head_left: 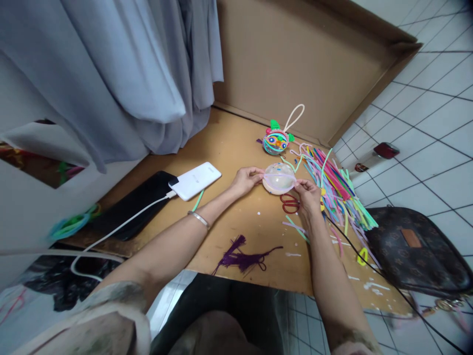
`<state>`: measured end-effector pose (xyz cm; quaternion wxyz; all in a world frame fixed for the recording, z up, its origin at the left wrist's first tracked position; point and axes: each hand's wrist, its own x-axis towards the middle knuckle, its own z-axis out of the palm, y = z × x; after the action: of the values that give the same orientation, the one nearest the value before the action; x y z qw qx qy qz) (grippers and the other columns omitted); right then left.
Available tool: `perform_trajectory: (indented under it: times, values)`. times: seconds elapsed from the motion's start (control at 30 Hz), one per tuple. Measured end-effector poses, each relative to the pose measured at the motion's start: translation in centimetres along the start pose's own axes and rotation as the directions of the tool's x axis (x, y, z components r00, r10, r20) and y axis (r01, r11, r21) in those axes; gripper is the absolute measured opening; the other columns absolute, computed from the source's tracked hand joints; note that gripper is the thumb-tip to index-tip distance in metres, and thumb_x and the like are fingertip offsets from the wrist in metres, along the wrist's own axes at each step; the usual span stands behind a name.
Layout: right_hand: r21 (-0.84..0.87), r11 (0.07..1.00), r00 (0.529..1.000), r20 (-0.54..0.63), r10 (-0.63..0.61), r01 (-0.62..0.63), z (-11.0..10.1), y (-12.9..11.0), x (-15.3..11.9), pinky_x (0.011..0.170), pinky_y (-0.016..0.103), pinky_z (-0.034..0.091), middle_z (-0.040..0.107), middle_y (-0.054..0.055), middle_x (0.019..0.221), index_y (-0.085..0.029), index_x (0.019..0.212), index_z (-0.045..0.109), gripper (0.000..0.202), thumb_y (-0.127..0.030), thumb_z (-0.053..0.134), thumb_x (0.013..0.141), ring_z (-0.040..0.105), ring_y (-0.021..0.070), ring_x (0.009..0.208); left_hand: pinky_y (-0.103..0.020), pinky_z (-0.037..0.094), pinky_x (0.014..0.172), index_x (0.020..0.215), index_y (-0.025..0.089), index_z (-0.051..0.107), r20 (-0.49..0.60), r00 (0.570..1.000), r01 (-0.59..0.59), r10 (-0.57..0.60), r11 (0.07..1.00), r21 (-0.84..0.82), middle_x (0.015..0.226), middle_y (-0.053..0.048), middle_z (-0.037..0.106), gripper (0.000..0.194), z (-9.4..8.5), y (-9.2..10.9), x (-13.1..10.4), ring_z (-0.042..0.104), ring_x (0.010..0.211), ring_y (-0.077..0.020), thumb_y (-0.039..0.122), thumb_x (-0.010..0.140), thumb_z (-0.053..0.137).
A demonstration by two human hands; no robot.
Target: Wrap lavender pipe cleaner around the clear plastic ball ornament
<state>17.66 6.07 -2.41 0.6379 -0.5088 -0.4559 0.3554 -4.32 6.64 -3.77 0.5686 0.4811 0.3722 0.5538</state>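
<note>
A clear round ball (278, 180) with small coloured specks rests on the wooden table, a pale pink strip (279, 174) running across it. My left hand (247, 180) pinches the strip at the ball's left side. At the right side, my right hand (309, 195) pinches the strip's other end. Red-handled scissors (290, 203) lie just below the ball, close to my right hand. Behind the ball sits a decorated ball (276, 141) with eyes, green pieces and a cream loop.
Many coloured fuzzy sticks (334, 185) lie at the right, beside a brown patterned bag (417, 249). Purple tassels (242, 259) lie near the front edge. A white power bank (195, 181) with a cable and a black device (138, 207) are at the left. Cardboard (295, 59) stands behind.
</note>
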Motion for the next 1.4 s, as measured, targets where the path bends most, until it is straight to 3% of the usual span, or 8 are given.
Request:
perform_trajectory:
  times: [0.27, 0.5, 0.73, 1.07, 1.23, 1.4]
  values:
    - [-0.003, 0.999, 0.999, 0.026, 0.033, -0.033, 0.0, -0.5, -0.1, 0.054, 0.024, 0.046, 0.066, -0.003, 0.061, -0.019, 0.066, 0.065, 0.024, -0.029, 0.078, 0.048, 0.056, 0.0109, 0.055, -0.035, 0.057, 0.082, 0.086, 0.014, 0.072, -0.022, 1.0, 0.016, -0.015, 0.999, 0.035, 0.078, -0.005, 0.074, 0.024, -0.1, 0.0, 0.1, 0.068, 0.073, -0.0152, 0.033, 0.073, 0.078]
    - [-0.048, 0.996, 0.99, 0.112, 0.083, -0.078, -0.5, -1.4, 0.1, 0.056, 0.024, 0.044, 0.062, -0.003, 0.06, -0.02, 0.064, 0.063, 0.022, -0.033, 0.075, 0.052, 0.053, 0.0109, 0.056, -0.03, 0.055, 0.078, 0.087, 0.017, 0.064, 0.003, 0.999, -0.042, 0.041, 0.995, 0.087, 0.077, -0.001, 0.07, 0.023, -0.3, -0.1, 0.2, 0.067, 0.074, -0.014, 0.039, 0.081, 0.069]
    - [-0.037, 0.994, 0.978, 0.18, 0.108, -0.103, -0.6, -2.0, -0.1, 0.059, 0.023, 0.045, 0.063, -0.002, 0.069, -0.02, 0.064, 0.057, 0.023, -0.035, 0.072, 0.057, 0.053, 0.0105, 0.062, -0.026, 0.052, 0.074, 0.087, 0.019, 0.057, 0.068, 0.998, -0.015, 0.01, 0.998, 0.062, 0.088, -0.002, 0.071, 0.03, -0.5, -0.6, 0.5, 0.067, 0.077, -0.0131, 0.048, 0.084, 0.064]
    - [-0.184, 0.974, 0.973, 0.212, -0.092, 0.132, -0.3, -1.7, -0.3, 0.062, 0.025, 0.043, 0.056, -0.002, 0.076, -0.025, 0.077, 0.052, 0.029, -0.05, 0.066, 0.075, 0.049, 0.0152, 0.072, -0.025, 0.05, 0.069, 0.091, 0.021, 0.048, 0.095, 0.978, -0.2, 0.184, 0.958, 0.204, 0.077, 0.001, 0.061, 0.049, -0.5, -0.5, 0.0, 0.064, 0.074, -0.0136, 0.07, 0.086, 0.05]
    - [-0.344, 0.885, 0.939, 0.252, -0.233, 0.312, -0.5, -1.3, -0.4, 0.072, 0.031, 0.044, 0.053, -0.002, 0.079, -0.026, 0.082, 0.049, 0.027, -0.052, 0.053, 0.089, 0.05, 0.0176, 0.077, -0.027, 0.049, 0.069, 0.091, 0.021, 0.048, 0.12, 0.951, -0.31, 0.285, 0.884, 0.349, 0.074, 0.001, 0.057, 0.043, -0.4, 0.2, -0.7, 0.058, 0.071, -0.0144, 0.063, 0.094, 0.041]
    - [-0.385, 0.847, 0.924, 0.255, -0.284, 0.366, -0.1, -1.5, -1.0, 0.078, 0.035, 0.046, 0.054, -0.001, 0.08, -0.026, 0.08, 0.05, 0.027, -0.051, 0.05, 0.092, 0.051, 0.0177, 0.077, -0.027, 0.046, 0.067, 0.089, 0.021, 0.049, 0.109, 0.942, -0.331, 0.318, 0.824, 0.46, 0.072, 0.001, 0.053, 0.037, -0.1, 0.5, -1.1, 0.051, 0.066, -0.0141, 0.056, 0.098, 0.038]
